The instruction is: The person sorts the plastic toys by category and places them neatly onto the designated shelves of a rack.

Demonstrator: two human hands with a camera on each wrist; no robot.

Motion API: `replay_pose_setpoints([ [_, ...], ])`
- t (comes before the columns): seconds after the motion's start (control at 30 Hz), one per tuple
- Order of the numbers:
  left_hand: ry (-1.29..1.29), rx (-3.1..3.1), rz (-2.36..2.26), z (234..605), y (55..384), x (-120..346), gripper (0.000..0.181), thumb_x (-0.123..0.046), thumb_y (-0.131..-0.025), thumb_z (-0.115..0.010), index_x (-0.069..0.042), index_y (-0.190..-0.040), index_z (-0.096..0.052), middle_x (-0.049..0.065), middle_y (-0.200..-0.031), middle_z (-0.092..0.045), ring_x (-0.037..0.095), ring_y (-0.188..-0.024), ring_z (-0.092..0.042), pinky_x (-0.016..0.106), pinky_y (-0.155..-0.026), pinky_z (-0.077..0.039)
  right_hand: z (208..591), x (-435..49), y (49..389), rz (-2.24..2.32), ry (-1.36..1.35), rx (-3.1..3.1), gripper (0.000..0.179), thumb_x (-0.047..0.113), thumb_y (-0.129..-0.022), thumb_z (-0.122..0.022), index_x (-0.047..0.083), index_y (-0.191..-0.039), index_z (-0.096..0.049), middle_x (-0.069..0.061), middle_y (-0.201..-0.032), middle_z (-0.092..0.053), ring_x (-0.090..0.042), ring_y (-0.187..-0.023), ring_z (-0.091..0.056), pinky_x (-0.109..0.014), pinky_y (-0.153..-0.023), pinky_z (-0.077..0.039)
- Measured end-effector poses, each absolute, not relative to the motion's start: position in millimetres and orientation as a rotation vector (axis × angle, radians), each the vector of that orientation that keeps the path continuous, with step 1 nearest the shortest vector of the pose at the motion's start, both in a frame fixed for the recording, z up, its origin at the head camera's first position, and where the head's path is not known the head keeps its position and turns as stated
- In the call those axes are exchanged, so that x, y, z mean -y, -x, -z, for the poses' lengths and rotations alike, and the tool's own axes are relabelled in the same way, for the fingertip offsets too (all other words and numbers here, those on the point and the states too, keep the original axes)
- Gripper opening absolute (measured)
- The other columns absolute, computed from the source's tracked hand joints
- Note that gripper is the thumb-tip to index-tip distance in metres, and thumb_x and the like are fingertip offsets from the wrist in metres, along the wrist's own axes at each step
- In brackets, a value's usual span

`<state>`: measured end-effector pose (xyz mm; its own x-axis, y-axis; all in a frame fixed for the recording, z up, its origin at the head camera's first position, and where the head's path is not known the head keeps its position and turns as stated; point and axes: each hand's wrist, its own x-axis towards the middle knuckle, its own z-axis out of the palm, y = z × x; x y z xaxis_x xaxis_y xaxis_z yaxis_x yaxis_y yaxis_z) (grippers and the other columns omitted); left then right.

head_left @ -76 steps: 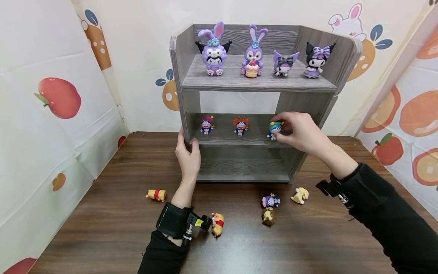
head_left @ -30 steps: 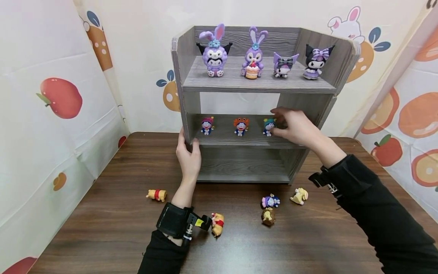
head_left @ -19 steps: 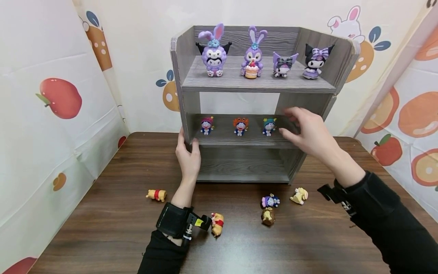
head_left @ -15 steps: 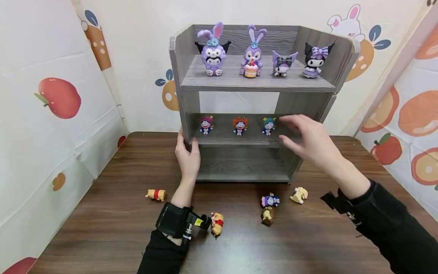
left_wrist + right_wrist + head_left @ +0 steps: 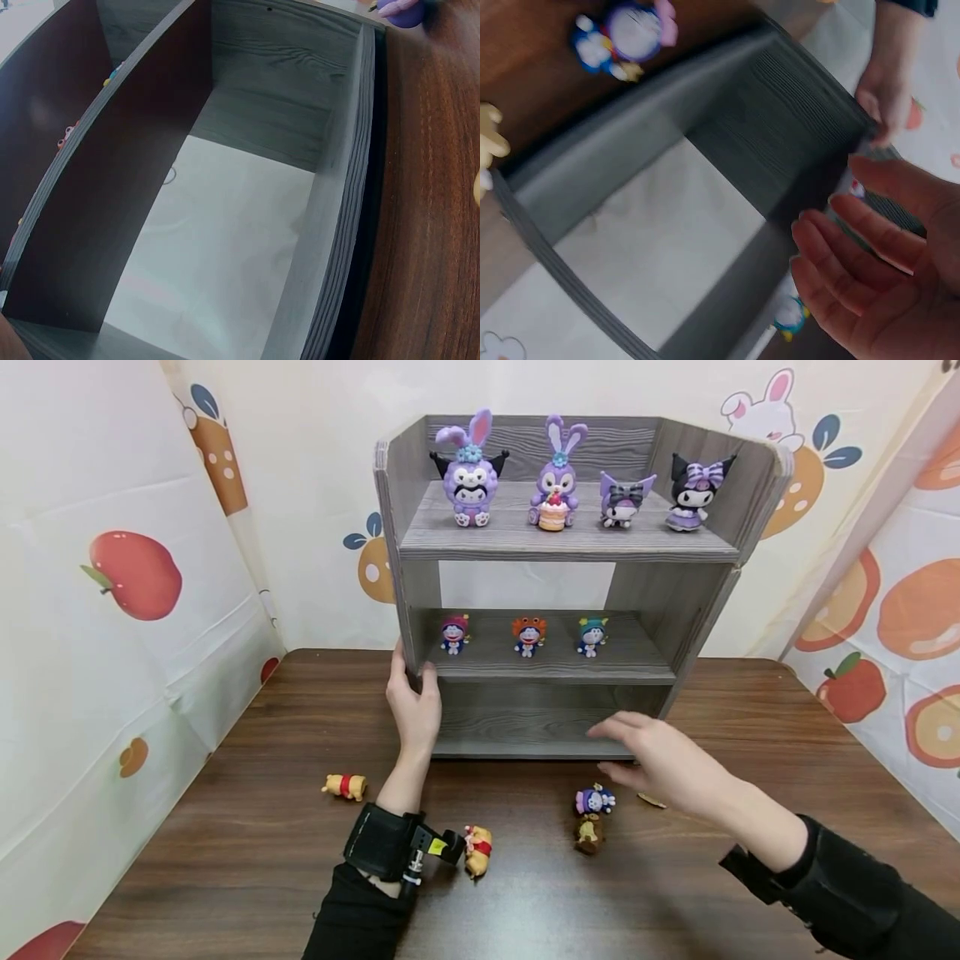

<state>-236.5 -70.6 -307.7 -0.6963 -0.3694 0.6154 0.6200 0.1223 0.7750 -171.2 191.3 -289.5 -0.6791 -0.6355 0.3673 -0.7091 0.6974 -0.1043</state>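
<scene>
My left hand (image 5: 415,710) grips the left side panel of a grey wood-grain display shelf (image 5: 570,550), with the thumb at its front edge. My right hand (image 5: 667,764) holds nothing, its fingers parted, in front of the lowest tier. Just below its fingertips a blue and purple figurine (image 5: 596,799) lies on the table against a brown figurine (image 5: 589,835). A pale yellow figurine (image 5: 489,139) is mostly hidden by the right hand in the head view. On the middle tier stand small blue figurines with a pink hat (image 5: 453,635), an orange crab hat (image 5: 529,637) and a teal hat (image 5: 592,637).
Several purple figurines stand on the top tier, among them a rabbit with a cake (image 5: 553,497). Two yellow bear figurines in red lie on the table, one left of the left forearm (image 5: 345,787), the other bear (image 5: 477,852) near the left wrist camera. Patterned cloth hangs behind.
My right hand let go of the teal-hatted figurine, which stays standing on the middle tier, then drew back and moved down toward the table figurines. The left hand kept its place.
</scene>
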Motion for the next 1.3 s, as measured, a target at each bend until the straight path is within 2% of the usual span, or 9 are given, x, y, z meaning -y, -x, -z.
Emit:
replay_pose_setpoints([
  [0.17,0.239,1.653,1.68,307.1,236.8,70.4,0.045,0.013,-0.082,-0.042,0.012,-0.127,-0.038,0.024,-0.125,-0.044,0.032,-0.114,-0.043,0.041,-0.094,-0.032,308.0,-191.4,172.0,-0.277,-1.197,2.703,0.033,0.002,-0.069,-0.071,0.003,-0.101,-0.061,-0.005,-0.097,-0.057,-0.018,-0.087,-0.057,-0.029,-0.069,-0.048],
  [0.33,0.242,1.657,1.685,306.8,236.0,70.4,0.045,0.013,-0.082,-0.042,0.012,-0.127,-0.038,0.024,-0.125,-0.044,0.032,-0.115,-0.042,0.041,-0.095,-0.032,323.6,-188.3,175.3,-0.169,-1.37,2.674,0.039,-0.008,-0.062,-0.07,0.005,-0.098,-0.062,-0.003,-0.093,-0.057,-0.017,-0.086,-0.056,-0.03,-0.071,-0.047],
  [0.4,0.242,1.658,1.687,306.6,235.8,70.6,0.045,0.013,-0.082,-0.042,0.012,-0.126,-0.038,0.024,-0.125,-0.044,0.032,-0.115,-0.042,0.04,-0.095,-0.032,329.2,-186.3,176.1,-0.117,-1.403,2.657,0.04,-0.011,-0.06,-0.068,0.006,-0.096,-0.063,-0.002,-0.091,-0.057,-0.016,-0.084,-0.056,-0.03,-0.07,-0.047],
  [0.57,0.237,1.66,1.7,306.6,235.7,70.9,0.045,0.012,-0.082,-0.042,0.012,-0.127,-0.038,0.024,-0.126,-0.044,0.03,-0.116,-0.042,0.04,-0.095,-0.032,338.8,-180.1,176.3,-0.007,-1.461,2.619,0.037,-0.012,-0.061,-0.066,0.007,-0.093,-0.063,-0.001,-0.087,-0.058,-0.016,-0.081,-0.056,-0.03,-0.067,-0.047],
  [0.7,0.232,1.662,1.7,306.7,236.0,70.8,0.045,0.012,-0.082,-0.043,0.012,-0.127,-0.038,0.024,-0.126,-0.044,0.029,-0.115,-0.042,0.039,-0.095,-0.032,343.5,-177.2,176.7,0.086,-1.493,2.585,0.032,-0.006,-0.063,-0.069,0.008,-0.091,-0.063,0.001,-0.083,-0.055,-0.016,-0.08,-0.054,-0.03,-0.066,-0.045],
  [0.83,0.236,1.659,1.7,306.8,236.5,70.8,0.045,0.013,-0.082,-0.042,0.012,-0.127,-0.038,0.024,-0.126,-0.044,0.029,-0.115,-0.042,0.04,-0.095,-0.032,349.5,-176.3,178.4,0.146,-1.507,2.562,0.022,0.001,-0.068,-0.07,0.011,-0.085,-0.061,0.004,-0.078,-0.049,-0.015,-0.076,-0.05,-0.027,-0.058,-0.041],
  [0.97,0.245,1.655,1.701,306.9,236.6,70.8,0.045,0.013,-0.082,-0.042,0.012,-0.127,-0.038,0.024,-0.125,-0.044,0.031,-0.115,-0.042,0.04,-0.095,-0.032,354.8,-175.9,180.5,0.268,-1.502,2.506,0.019,0.005,-0.067,-0.072,0.013,-0.08,-0.061,0.003,-0.075,-0.048,-0.015,-0.073,-0.048,-0.025,-0.052,-0.035],
  [1.3,0.247,1.659,1.713,308.0,237.4,71.1,0.045,0.013,-0.082,-0.042,0.011,-0.128,-0.037,0.023,-0.126,-0.044,0.03,-0.116,-0.042,0.039,-0.095,-0.032,363.9,-173.8,183.3,0.553,-1.442,2.397,0.016,0.017,-0.063,-0.074,0.016,-0.073,-0.062,0.001,-0.072,-0.049,-0.015,-0.068,-0.047,-0.025,-0.053,-0.034],
])
